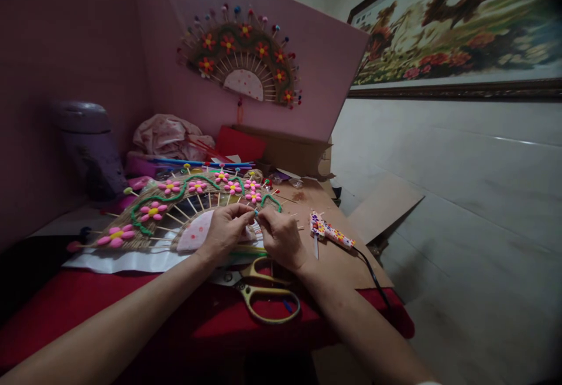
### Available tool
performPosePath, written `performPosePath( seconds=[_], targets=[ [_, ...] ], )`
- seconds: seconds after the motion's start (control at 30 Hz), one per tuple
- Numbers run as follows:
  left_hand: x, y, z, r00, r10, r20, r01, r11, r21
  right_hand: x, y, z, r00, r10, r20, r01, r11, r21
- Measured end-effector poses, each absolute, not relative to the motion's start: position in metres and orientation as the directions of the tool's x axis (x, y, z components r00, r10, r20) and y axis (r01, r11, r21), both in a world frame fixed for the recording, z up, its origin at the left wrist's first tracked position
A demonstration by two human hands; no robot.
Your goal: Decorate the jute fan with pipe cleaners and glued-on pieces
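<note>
My left hand (223,228) and my right hand (283,237) meet above the right part of a decorative fan (167,209). Both are closed, pinching a small blue piece (256,213) between the fingertips; its exact kind is too small to make out. Twine, pink flowers with yellow centres and a wavy green pipe cleaner (139,206) decorate the fan, and coloured balls tip its sticks. Its pale, spotted centre (193,234) is partly behind my left hand. Just below my hands lie gold-handled scissors (268,303), blades partly hidden under my left forearm.
A flower-patterned glue gun (331,233) with a black cord rests on cardboard (351,274) at the right. Blue pipe cleaners (197,163), pink cloth (169,136) and a purple bottle (93,145) stand behind. A finished-looking fan (246,51) hangs on the pink board. Red cloth (184,309) covers the table.
</note>
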State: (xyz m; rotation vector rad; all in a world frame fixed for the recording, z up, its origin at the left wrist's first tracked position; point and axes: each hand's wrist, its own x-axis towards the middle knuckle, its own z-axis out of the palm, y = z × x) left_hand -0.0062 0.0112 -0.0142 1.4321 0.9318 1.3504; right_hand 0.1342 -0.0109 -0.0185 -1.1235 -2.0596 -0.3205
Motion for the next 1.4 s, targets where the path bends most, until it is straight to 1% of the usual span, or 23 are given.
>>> performPosePath(
  seconds=[0.1, 0.2, 0.3, 0.37, 0.4, 0.47, 0.53, 0.57, 0.6, 0.67, 0.73, 0.77, 0.83, 0.87, 0.93, 1.0, 1.03, 1.1, 1.13, 1.17, 1.23, 1.33, 1.4],
  targets=[
    [-0.010, 0.015, -0.013, 0.129, 0.895, 0.427, 0.074, -0.438, 0.896, 0.137, -0.012, -0.014, -0.346, 0.609, 0.714, 0.820, 0.566, -0.086],
    [-0.015, 0.018, -0.013, 0.201, 0.815, 0.543, 0.208, -0.578, 0.789, 0.142, -0.011, -0.010, -0.392, 0.609, 0.689, 0.825, 0.565, -0.029],
    [-0.019, 0.020, -0.013, 0.277, 0.745, 0.607, 0.367, -0.666, 0.650, 0.146, -0.010, -0.008, -0.423, 0.611, 0.669, 0.826, 0.563, 0.008],
    [-0.020, 0.019, -0.010, 0.303, 0.733, 0.609, 0.410, -0.677, 0.612, 0.148, -0.008, -0.008, -0.423, 0.607, 0.673, 0.815, 0.579, -0.010],
    [-0.020, 0.018, -0.008, 0.301, 0.745, 0.594, 0.398, -0.665, 0.632, 0.149, -0.008, -0.008, -0.416, 0.602, 0.681, 0.805, 0.593, -0.033],
    [-0.018, 0.014, -0.004, 0.276, 0.808, 0.520, 0.305, -0.587, 0.750, 0.148, -0.007, -0.008, -0.392, 0.595, 0.702, 0.776, 0.624, -0.095],
    [-0.014, 0.009, 0.000, 0.230, 0.894, 0.384, 0.131, -0.419, 0.898, 0.145, -0.008, -0.010, -0.372, 0.589, 0.718, 0.742, 0.653, -0.152],
    [-0.012, 0.007, 0.000, 0.207, 0.928, 0.310, 0.028, -0.323, 0.946, 0.144, -0.008, -0.011, -0.365, 0.588, 0.722, 0.727, 0.665, -0.173],
    [-0.010, 0.005, 0.000, 0.189, 0.951, 0.244, -0.069, -0.235, 0.970, 0.142, -0.008, -0.012, -0.354, 0.588, 0.727, 0.717, 0.669, -0.192],
    [-0.007, 0.003, -0.002, 0.180, 0.973, 0.142, -0.233, -0.099, 0.968, 0.138, -0.009, -0.015, -0.329, 0.591, 0.737, 0.710, 0.669, -0.220],
    [-0.005, 0.003, -0.006, 0.190, 0.979, 0.076, -0.330, -0.009, 0.944, 0.136, -0.009, -0.017, -0.312, 0.596, 0.740, 0.715, 0.660, -0.230],
    [-0.005, 0.004, -0.007, 0.197, 0.979, 0.057, -0.345, 0.015, 0.939, 0.136, -0.009, -0.018, -0.310, 0.599, 0.738, 0.723, 0.652, -0.226],
    [-0.006, 0.006, -0.008, 0.207, 0.976, 0.063, -0.299, 0.002, 0.954, 0.137, -0.009, -0.017, -0.319, 0.607, 0.728, 0.753, 0.629, -0.195],
    [-0.007, 0.008, -0.008, 0.204, 0.974, 0.101, -0.240, -0.051, 0.970, 0.138, -0.009, -0.016, -0.325, 0.611, 0.721, 0.773, 0.612, -0.170],
    [-0.010, 0.011, -0.007, 0.196, 0.949, 0.246, -0.065, -0.238, 0.969, 0.141, -0.010, -0.013, -0.352, 0.617, 0.704, 0.807, 0.581, -0.106],
    [-0.013, 0.014, -0.007, 0.228, 0.887, 0.402, 0.128, -0.436, 0.891, 0.144, -0.011, -0.010, -0.400, 0.617, 0.678, 0.823, 0.567, -0.030],
    [-0.015, 0.015, -0.006, 0.258, 0.853, 0.453, 0.206, -0.507, 0.837, 0.145, -0.011, -0.009, -0.423, 0.614, 0.666, 0.826, 0.564, 0.004],
    [-0.017, 0.016, -0.005, 0.315, 0.814, 0.488, 0.299, -0.573, 0.763, 0.147, -0.010, -0.008, -0.452, 0.606, 0.655, 0.823, 0.566, 0.045],
    [-0.018, 0.017, -0.004, 0.330, 0.810, 0.484, 0.318, -0.579, 0.751, 0.147, -0.009, -0.008, -0.457, 0.600, 0.657, 0.819, 0.572, 0.048],
    [-0.018, 0.017, -0.003, 0.331, 0.816, 0.474, 0.320, -0.570, 0.757, 0.148, -0.008, -0.008, -0.452, 0.593, 0.666, 0.814, 0.580, 0.036],
    [-0.017, 0.015, 0.000, 0.298, 0.845, 0.443, 0.259, -0.519, 0.815, 0.147, -0.007, -0.009, -0.419, 0.584, 0.695, 0.801, 0.598, -0.019],
    [-0.013, 0.011, 0.003, 0.234, 0.914, 0.331, 0.026, -0.346, 0.938, 0.144, -0.007, -0.012, -0.381, 0.580, 0.720, 0.768, 0.633, -0.104],
    [-0.010, 0.007, 0.001, 0.217, 0.950, 0.223, -0.116, -0.202, 0.973, 0.141, -0.008, -0.015, -0.385, 0.578, 0.720, 0.750, 0.650, -0.122]
  ],
)
